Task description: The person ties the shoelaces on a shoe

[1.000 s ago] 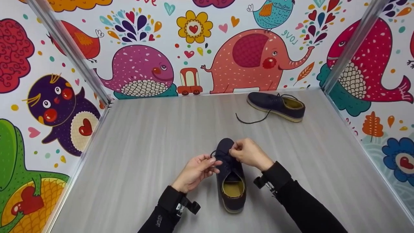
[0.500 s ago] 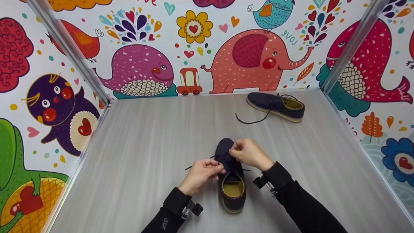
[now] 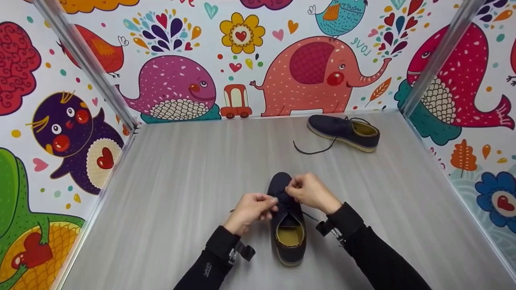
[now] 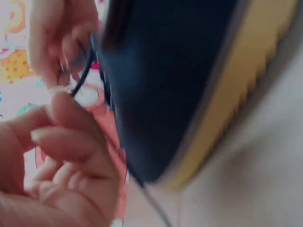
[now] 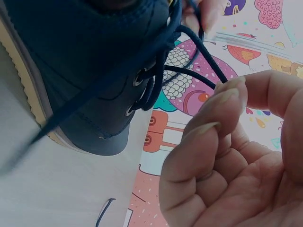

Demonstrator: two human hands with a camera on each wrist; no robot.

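Navy low-cut shoe with a tan sole and mustard lining [image 3: 287, 213] sits upright on the pale grey wood-grain counter [image 3: 193, 173], near side, a bit right of centre, toe pointing far. Left hand [image 3: 250, 209] has its fingers pinching the thin dark-blue cord lace [image 5: 209, 57] on the shoe's left, and the right hand [image 3: 312, 191] is pinching a loop of it over on the right. Matching navy shoe [image 3: 343, 132] is parked far right, toe left, its loose dark lace [image 3: 316, 152] trailing on the counter.

Right wrist view: lace tip [image 5: 18, 152] blurred, shoe [image 5: 85, 59] cut off above.
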